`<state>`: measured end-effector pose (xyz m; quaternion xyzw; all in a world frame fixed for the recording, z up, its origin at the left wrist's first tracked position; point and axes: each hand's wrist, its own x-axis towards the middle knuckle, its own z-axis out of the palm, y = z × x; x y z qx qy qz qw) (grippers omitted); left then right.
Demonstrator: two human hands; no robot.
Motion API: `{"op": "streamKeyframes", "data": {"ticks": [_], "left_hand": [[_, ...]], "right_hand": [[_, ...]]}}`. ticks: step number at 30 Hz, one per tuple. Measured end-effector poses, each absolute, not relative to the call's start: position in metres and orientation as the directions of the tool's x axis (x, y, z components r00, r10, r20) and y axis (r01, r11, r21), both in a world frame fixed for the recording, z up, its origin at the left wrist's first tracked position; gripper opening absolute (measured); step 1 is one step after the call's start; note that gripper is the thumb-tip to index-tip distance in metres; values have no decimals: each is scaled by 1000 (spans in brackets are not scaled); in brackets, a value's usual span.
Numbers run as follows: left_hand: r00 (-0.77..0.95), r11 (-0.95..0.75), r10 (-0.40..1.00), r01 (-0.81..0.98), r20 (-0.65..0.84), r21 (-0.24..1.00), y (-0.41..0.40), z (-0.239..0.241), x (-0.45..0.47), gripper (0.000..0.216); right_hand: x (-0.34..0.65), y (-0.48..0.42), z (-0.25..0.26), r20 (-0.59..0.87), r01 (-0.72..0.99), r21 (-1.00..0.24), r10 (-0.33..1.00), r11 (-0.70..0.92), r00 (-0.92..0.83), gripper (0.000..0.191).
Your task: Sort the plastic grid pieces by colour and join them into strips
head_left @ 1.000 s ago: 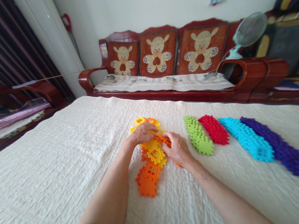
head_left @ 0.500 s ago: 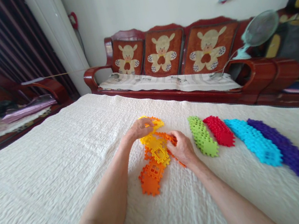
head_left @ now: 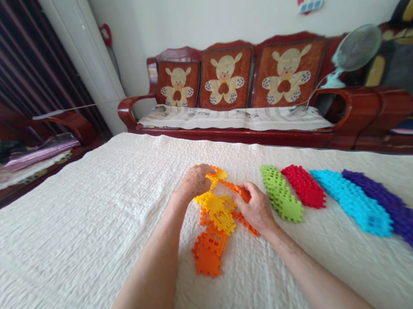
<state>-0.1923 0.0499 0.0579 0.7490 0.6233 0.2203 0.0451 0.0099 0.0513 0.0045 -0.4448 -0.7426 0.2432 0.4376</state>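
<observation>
A loose heap of yellow plastic tiles (head_left: 221, 211) and orange plastic tiles (head_left: 207, 252) lies on a cream quilted cover (head_left: 86, 238). My left hand (head_left: 194, 181) is closed over the far end of the heap, fingers curled on yellow tiles. My right hand (head_left: 255, 208) rests at the heap's right edge, fingers pinched on an orange tile (head_left: 237, 190). To the right lie sorted rows: green tiles (head_left: 281, 194), red tiles (head_left: 305, 185), light blue tiles (head_left: 357, 200) and purple tiles (head_left: 408, 221).
Beyond the cover stands a red wooden sofa (head_left: 241, 80) with three bear-print cushions. A small fan (head_left: 355, 48) sits at the sofa's right end. A wooden chair (head_left: 63, 127) and dark curtains are at the left.
My left hand has curled tighter and lifted the far yellow tiles a little. My right hand has shifted slightly along the heap's right edge. The camera has tilted down a bit.
</observation>
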Motion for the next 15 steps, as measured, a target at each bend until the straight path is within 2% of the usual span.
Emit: {"op": "streamKeyframes", "data": {"ticks": [4, 7, 9, 12, 15], "left_hand": [[-79, -50, 940, 930, 331, 363, 54, 44, -212, 42], [-343, 158, 873, 871, 346, 464, 55, 32, -226, 39], [-440, 245, 848, 819, 294, 520, 55, 24, -233, 38], [-437, 255, 863, 810, 253, 528, 58, 16, -237, 39], [-348, 175, 891, 857, 293, 485, 63, 12, -236, 39]], "right_hand": [[9, 50, 1, 452, 466, -698, 839, 544, -303, 25], [6, 46, -1, 455, 423, -700, 816, 576, -358, 29], [4, 41, 0, 449, 393, -702, 797, 594, -404, 35], [1, 33, 5, 418, 376, -700, 775, 607, -473, 39], [1, 27, 11, 395, 336, -727, 765, 599, -509, 35]]}}
